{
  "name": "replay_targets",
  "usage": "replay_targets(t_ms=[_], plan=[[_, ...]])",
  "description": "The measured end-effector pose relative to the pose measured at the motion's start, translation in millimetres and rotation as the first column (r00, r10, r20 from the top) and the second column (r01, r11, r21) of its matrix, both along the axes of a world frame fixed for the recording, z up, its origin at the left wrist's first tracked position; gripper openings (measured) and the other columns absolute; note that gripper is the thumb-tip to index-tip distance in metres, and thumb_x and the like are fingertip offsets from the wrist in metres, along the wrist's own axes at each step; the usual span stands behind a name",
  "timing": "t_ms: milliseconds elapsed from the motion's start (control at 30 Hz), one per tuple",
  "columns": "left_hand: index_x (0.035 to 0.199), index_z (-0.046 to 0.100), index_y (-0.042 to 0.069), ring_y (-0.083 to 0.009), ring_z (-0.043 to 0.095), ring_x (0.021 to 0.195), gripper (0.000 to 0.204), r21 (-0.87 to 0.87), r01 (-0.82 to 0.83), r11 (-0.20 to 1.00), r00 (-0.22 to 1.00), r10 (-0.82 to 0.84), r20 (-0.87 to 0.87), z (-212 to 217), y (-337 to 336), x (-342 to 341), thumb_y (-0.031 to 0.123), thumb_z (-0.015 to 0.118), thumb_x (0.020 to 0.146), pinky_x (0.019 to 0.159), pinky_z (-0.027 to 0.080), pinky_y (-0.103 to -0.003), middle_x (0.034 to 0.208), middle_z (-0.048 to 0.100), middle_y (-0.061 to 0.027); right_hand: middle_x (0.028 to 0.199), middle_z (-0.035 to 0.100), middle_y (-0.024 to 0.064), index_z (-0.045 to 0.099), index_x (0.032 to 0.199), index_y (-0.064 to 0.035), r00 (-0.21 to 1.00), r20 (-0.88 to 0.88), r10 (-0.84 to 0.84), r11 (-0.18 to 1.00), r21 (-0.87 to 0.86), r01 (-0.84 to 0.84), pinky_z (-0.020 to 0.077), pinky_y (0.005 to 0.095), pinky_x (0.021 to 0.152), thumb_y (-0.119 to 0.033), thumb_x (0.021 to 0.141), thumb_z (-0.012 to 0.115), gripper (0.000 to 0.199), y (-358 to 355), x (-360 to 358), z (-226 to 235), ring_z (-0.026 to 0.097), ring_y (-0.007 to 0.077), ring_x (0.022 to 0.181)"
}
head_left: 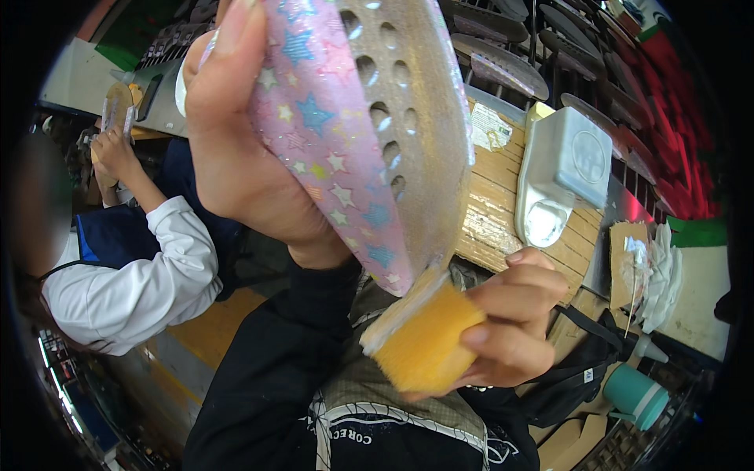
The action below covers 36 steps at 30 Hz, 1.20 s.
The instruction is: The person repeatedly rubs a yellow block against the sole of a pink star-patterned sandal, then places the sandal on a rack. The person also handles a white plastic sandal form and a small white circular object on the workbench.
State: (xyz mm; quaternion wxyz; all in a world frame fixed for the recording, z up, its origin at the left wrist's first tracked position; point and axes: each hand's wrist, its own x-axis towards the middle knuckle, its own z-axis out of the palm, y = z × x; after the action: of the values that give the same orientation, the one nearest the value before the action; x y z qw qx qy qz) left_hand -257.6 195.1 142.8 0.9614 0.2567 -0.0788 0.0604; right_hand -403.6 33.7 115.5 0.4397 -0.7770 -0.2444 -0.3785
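My left hand (236,157) is wrapped round a shoe sole (330,118), lifted close in front of me and tilted. Pink glittery material with coloured stars covers its side, and a row of holes runs along its brownish face. In my right hand (514,322) is a yellow sponge block (428,341), pinched between thumb and fingers. White paste coats the sponge's upper edge, which is at the lower tip of the sole; whether they touch I cannot tell.
A white plastic container (585,145) with white paste stands on a slatted wooden board (491,228). Many soles (503,67) sit on racks behind. To the left, a co-worker (149,267) handles a similar piece. A teal mug (636,396) is at lower right, near a black bag (577,377).
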Motion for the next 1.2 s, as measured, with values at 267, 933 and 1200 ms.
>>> replay_targets(t_ms=[267,933,1200], plan=[[0.084,0.065,0.001,-0.0166,0.065,0.082,0.016,-0.006,-0.079,0.997,0.996,0.079,0.032,-5.3,19.5,7.2,0.016,0.061,0.086,0.076,0.051,-0.028,0.101,0.066,-0.0137,0.084,0.057,0.0069,0.047,0.103,-0.0133,0.996,0.045,-0.083,0.997,0.003,0.083,0.0353,0.0427,0.079,-0.062,0.065,0.080,0.070,0.0,2.4,-5.4,0.042,0.0210,0.078],[0.084,0.063,-0.001,-0.0212,0.067,0.089,0.019,0.031,-0.234,0.972,0.966,0.228,0.125,-9.5,112.1,-14.8,0.016,0.057,0.087,0.082,0.052,-0.032,0.112,0.064,-0.0192,0.093,0.066,0.0125,0.059,0.109,-0.0044,0.968,-0.090,-0.234,0.930,0.271,0.250,0.0399,0.0351,0.078,-0.040,0.065,0.087,0.063,5.8,15.1,-7.8,0.054,0.0239,0.082],[0.083,0.063,-0.002,-0.0230,0.067,0.092,0.020,0.036,-0.201,0.979,0.972,0.194,0.129,-5.3,99.7,-21.4,0.017,0.056,0.087,0.084,0.053,-0.033,0.117,0.063,-0.0214,0.092,0.062,0.0122,0.058,0.104,-0.0055,0.960,-0.086,-0.268,0.852,0.443,0.278,0.0401,0.0357,0.073,-0.031,0.064,0.080,0.052,13.1,11.1,-10.2,0.053,0.0249,0.079]])
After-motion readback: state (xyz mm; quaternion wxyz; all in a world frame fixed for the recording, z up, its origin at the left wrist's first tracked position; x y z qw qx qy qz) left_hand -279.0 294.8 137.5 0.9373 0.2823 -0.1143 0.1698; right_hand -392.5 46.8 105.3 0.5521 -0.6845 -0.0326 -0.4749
